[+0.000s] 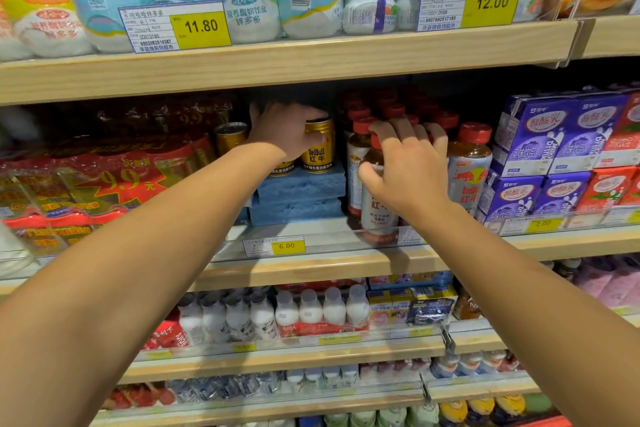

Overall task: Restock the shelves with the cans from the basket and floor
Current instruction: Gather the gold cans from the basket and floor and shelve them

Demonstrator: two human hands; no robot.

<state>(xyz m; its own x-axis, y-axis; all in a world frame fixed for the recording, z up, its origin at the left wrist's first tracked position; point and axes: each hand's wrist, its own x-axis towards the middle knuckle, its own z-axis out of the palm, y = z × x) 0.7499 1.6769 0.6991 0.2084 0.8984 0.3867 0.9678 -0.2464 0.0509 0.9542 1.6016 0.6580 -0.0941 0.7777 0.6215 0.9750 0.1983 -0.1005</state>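
Left hand: our left hand (284, 135) reaches deep into the middle shelf (311, 263) and wraps a gold can (317, 146) from its left side, thumb across the front near the top rim.
Can: upright, long axis vertical, standing on stacked blue foam blocks (298, 194); a second can sits just behind our palm, mostly hidden, and a third can (230, 137) stands to the left of our wrist.
Right hand: our right hand (405, 166) curls over a red-capped bottle (375, 198) at the front of its row, fingers draped on the caps beyond, thumb on the bottle's left side.
Key relation: the can lies inside our left fingers, just left of the bottle row; the left hand is the nearer one, the right only steadies the bottles.
Next move, as we judge it: settle the can square on the foam, keeping it vertical, then let go.
Basket and floor: out of view.
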